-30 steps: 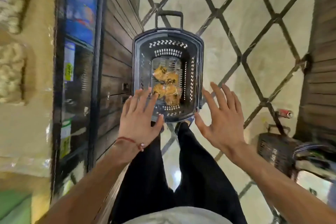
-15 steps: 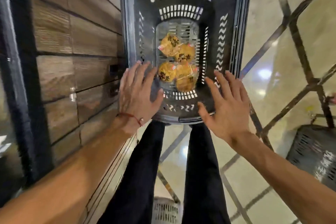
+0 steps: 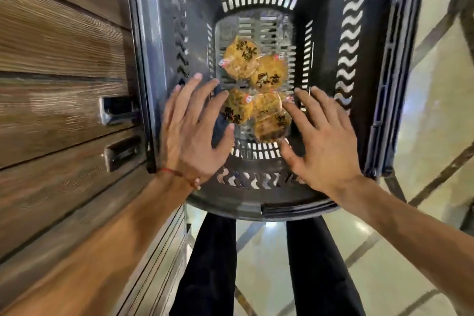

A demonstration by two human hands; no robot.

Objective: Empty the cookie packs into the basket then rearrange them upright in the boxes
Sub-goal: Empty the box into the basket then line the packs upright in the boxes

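A: While the person's bent over the basket [image 3: 282,209], jot this: where are the cookie packs [image 3: 256,90]?

B: Bottom of basket, mid of its slotted base, lying flat in a loose overlapping cluster. Four or five; can't count for sure.

A: Hands?

B: Left hand [image 3: 195,133] & right hand [image 3: 323,141] both spread wide, fingers straight, nothing held. One each side of the cluster: L fingertips near the lower-left pack [image 3: 237,110], R ones just beside the lower-right pack [image 3: 272,120]. Contact w/ wrappers: can't tell, some blur.

A: How'll they handle?

B: My guess: light, round biscuits in clear crinkly film. Film slick, biscuit prob. brittle, so no squeezing across the face. Take each by its rim, thumb one side, fingers opposite, or scoop several btwn both palms. Overlapped ones may slide off each other when lifted.

A: Anything else?

B: Basket sits tight vs. wood-panel wall [image 3: 64,59] on the person's left. Red thread [image 3: 177,174] round L wrist.
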